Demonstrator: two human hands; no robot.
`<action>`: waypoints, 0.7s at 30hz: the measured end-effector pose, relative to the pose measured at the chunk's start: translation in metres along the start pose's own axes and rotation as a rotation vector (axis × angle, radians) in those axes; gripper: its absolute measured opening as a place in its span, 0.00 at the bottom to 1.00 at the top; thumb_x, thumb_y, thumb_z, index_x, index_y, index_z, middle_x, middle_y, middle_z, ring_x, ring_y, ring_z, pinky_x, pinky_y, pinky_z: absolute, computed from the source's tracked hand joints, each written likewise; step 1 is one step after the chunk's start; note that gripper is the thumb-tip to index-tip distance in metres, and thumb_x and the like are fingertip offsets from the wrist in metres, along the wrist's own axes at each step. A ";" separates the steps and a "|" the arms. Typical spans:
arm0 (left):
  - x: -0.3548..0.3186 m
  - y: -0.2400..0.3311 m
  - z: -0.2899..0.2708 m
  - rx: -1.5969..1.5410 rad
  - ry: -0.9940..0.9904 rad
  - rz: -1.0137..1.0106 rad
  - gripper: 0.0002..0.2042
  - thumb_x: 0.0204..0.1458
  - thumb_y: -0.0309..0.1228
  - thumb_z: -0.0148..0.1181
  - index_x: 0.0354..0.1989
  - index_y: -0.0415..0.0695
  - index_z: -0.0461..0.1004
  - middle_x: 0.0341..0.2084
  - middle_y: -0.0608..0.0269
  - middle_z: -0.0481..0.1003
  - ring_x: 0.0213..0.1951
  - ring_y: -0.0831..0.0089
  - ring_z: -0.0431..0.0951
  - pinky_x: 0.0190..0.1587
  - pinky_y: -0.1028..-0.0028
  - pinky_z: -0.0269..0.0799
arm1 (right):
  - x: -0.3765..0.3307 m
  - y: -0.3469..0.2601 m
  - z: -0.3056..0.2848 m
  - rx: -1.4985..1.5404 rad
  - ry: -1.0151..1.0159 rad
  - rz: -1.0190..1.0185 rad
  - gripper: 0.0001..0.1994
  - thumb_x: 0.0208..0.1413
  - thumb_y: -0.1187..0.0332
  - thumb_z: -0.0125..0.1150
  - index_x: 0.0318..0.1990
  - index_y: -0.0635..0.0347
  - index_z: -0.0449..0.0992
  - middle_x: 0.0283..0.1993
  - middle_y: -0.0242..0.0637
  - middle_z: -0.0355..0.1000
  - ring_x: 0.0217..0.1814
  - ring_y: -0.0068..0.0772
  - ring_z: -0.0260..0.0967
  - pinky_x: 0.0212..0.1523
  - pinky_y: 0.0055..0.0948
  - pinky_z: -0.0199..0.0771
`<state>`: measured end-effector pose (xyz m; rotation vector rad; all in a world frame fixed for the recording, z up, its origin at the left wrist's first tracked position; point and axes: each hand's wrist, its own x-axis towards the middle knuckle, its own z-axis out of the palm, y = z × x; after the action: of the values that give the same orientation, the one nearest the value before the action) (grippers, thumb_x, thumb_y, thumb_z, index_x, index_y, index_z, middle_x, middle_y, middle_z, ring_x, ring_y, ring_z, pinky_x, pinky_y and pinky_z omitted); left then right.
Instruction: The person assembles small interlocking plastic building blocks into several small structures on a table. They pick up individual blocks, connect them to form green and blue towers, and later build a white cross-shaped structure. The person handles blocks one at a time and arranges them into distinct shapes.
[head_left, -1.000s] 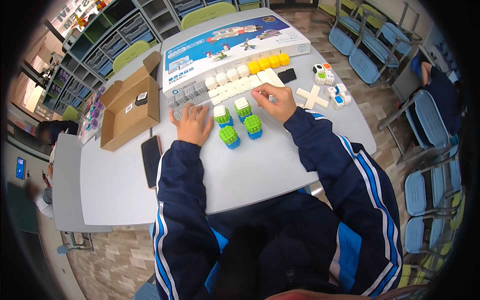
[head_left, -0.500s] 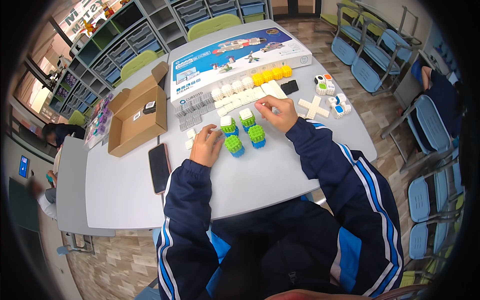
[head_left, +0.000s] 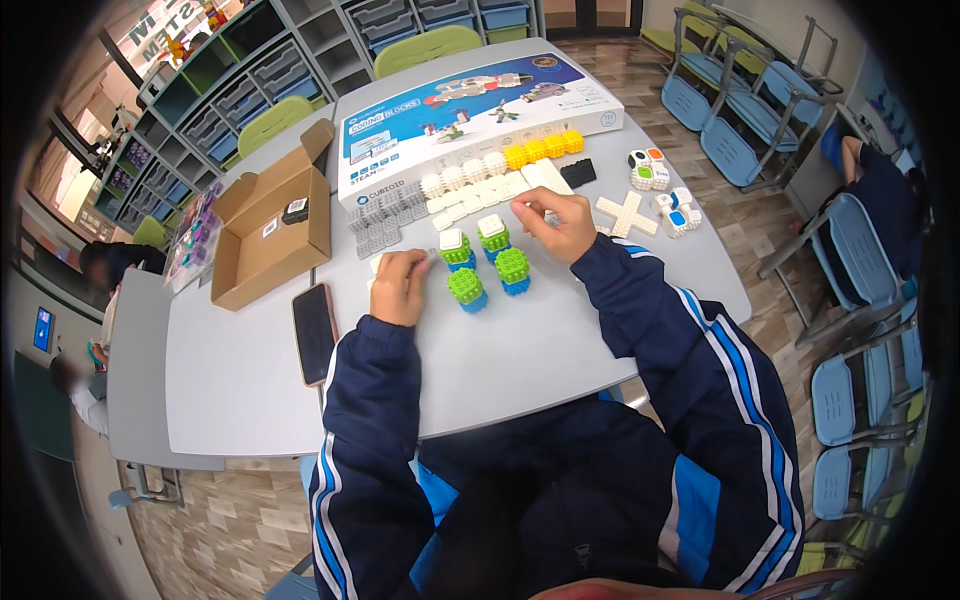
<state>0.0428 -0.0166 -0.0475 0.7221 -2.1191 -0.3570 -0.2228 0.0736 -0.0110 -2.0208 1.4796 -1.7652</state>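
Four-sided green blocks stand on blue ones in short stacks in front of me. Two far stacks, a left one [head_left: 455, 248] and a right one [head_left: 493, 237], carry white square caps. Two nearer stacks, one on the left [head_left: 466, 289] and one on the right [head_left: 513, 270], show bare green studs. Beside the stacks on the left is my left hand [head_left: 398, 290], its fingers curled together; a small pale bit shows at the fingertips, too unclear to name. My right hand [head_left: 560, 228] is pinched closed by the white flat pieces [head_left: 480, 203]; whatever its fingertips hold is hidden.
Behind lie grey blocks [head_left: 385, 220], yellow blocks [head_left: 545, 149], black pieces [head_left: 578, 174] and a large set box [head_left: 480, 110]. A white cross piece [head_left: 627, 214] and white cubes [head_left: 676, 212] lie right. Left are a phone [head_left: 315, 333] and an open cardboard box [head_left: 270, 245].
My left hand has shifted slightly left and its spread fingers have curled together. The right hand stays nearly where it was, still pinched. The stacks stand as before.
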 end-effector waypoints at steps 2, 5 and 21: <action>0.002 -0.002 -0.002 -0.055 0.102 -0.057 0.06 0.52 0.23 0.61 0.39 0.40 0.76 0.35 0.57 0.78 0.34 0.63 0.77 0.34 0.71 0.74 | 0.001 -0.005 -0.001 0.022 0.036 -0.013 0.05 0.56 0.72 0.61 0.36 0.65 0.78 0.20 0.34 0.73 0.22 0.21 0.73 0.24 0.19 0.69; 0.004 -0.002 -0.002 -0.422 0.129 -0.317 0.07 0.56 0.26 0.60 0.40 0.36 0.76 0.35 0.59 0.78 0.33 0.72 0.75 0.34 0.73 0.73 | 0.002 -0.024 0.006 0.168 0.144 0.041 0.04 0.55 0.73 0.62 0.35 0.65 0.77 0.24 0.37 0.75 0.24 0.23 0.73 0.25 0.21 0.70; 0.015 0.114 -0.018 -0.631 0.030 -0.035 0.06 0.57 0.20 0.56 0.41 0.33 0.75 0.40 0.53 0.76 0.44 0.70 0.77 0.47 0.75 0.74 | -0.010 -0.070 0.018 0.270 -0.134 -0.103 0.16 0.50 0.74 0.67 0.48 0.61 0.77 0.35 0.36 0.72 0.28 0.25 0.69 0.30 0.23 0.70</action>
<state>0.0080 0.0644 0.0286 0.3859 -1.8101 -0.9699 -0.1659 0.1081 0.0184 -2.0594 1.0539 -1.7183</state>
